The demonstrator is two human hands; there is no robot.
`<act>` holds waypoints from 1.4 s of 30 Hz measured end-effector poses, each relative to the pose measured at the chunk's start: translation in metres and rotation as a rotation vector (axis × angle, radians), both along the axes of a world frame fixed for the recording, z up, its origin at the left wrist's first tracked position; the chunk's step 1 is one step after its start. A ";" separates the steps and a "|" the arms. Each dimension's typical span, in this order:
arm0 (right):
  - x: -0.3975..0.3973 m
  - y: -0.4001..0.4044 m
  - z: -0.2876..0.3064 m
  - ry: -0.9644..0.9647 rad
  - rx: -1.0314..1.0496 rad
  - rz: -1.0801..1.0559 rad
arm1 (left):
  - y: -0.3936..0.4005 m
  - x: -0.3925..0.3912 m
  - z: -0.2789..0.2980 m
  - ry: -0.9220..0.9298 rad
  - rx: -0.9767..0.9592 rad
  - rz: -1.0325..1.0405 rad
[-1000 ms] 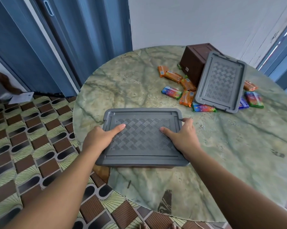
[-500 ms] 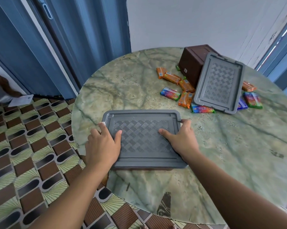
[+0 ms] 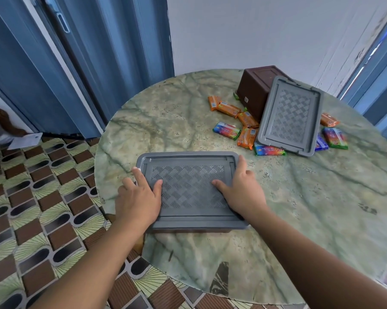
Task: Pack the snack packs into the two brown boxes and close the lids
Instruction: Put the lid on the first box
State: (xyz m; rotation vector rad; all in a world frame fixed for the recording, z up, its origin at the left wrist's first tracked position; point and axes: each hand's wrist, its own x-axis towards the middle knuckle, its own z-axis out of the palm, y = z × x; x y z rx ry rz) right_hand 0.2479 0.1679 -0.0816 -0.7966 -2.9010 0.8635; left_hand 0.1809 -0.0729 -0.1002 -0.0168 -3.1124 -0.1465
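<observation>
Round green marble-pattern table [image 3: 321, 197], set against a pale wall [image 3: 254, 30] with blue folding doors [image 3: 76, 52] to the left and a brown-and-green patterned tile floor [image 3: 32, 208] below.

Item 1: near brown box [image 3: 188, 230], at the table's near-left edge, almost wholly hidden under its grey lid [image 3: 188, 188]; only a dark strip shows beneath the lid's front rim. Lid lies flat on top, weave-textured panel upward.

Item 2: left hand [image 3: 139, 197], fingers spread and straight, resting over the lid's left rim, thumb on the textured panel, other fingers reaching past the edge.

Item 3: right hand [image 3: 241, 188], thumb flat on the panel, fingers laid along the lid's right rim; whether they hook under the edge cannot be told.

Item 4: far brown box [image 3: 259, 90], at the table's far side, tipped so its base faces up and toward the camera.

Item 5: second grey lid [image 3: 290, 114], tilted, leaning against the far box with its lower edge on the table.

Item 6: snack packs, loose on the table around the far box. Orange packs [image 3: 228, 109] and one multicolour pack [image 3: 226, 130] to its left; one multicolour pack [image 3: 269, 150] at the leaning lid's lower corner; an orange pack [image 3: 329, 119], a green pack [image 3: 335, 138] and a blue pack [image 3: 321, 143] to the lid's right, the blue one partly under the lid.
</observation>
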 end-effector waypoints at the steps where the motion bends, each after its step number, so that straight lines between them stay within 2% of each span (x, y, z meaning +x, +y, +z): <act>1: 0.000 0.000 0.003 -0.016 0.026 0.018 | 0.000 0.000 -0.001 -0.004 -0.001 -0.001; 4: -0.005 0.005 0.012 -0.042 0.073 0.043 | 0.000 -0.001 -0.002 -0.004 -0.003 -0.004; 7: -0.011 0.017 0.014 -0.094 -0.009 0.030 | 0.000 -0.001 -0.002 -0.003 -0.003 -0.006; 8: -0.012 0.020 0.011 -0.107 -0.095 0.005 | 0.000 -0.002 -0.003 -0.003 0.000 -0.005; 12: -0.006 0.021 -0.008 -0.020 -0.654 -0.189 | -0.001 -0.002 -0.004 -0.001 -0.011 -0.003; 14: -0.008 0.025 -0.018 0.004 -0.818 -0.246 | -0.001 -0.001 -0.003 -0.016 -0.006 -0.004; 16: -0.007 0.023 -0.014 0.003 -0.898 -0.267 | -0.004 -0.004 -0.002 -0.046 0.055 -0.001; 20: -0.005 0.026 -0.015 0.046 -0.857 -0.245 | -0.013 -0.018 -0.002 -0.144 0.229 0.004; 27: -0.008 0.018 -0.023 0.128 -0.740 -0.235 | -0.012 -0.011 -0.002 -0.029 0.066 -0.059; 30: -0.013 0.013 -0.028 0.091 -0.722 -0.242 | -0.017 -0.019 -0.002 -0.032 0.061 -0.063; 36: -0.020 -0.005 -0.025 0.137 -0.698 -0.248 | -0.033 -0.043 -0.003 -0.082 0.080 -0.087; 38: -0.019 0.000 -0.027 0.139 -0.683 -0.219 | -0.033 -0.044 -0.002 -0.039 0.055 -0.099; 42: -0.008 0.023 -0.034 0.177 -0.625 -0.188 | -0.020 -0.050 0.015 0.210 0.078 -0.227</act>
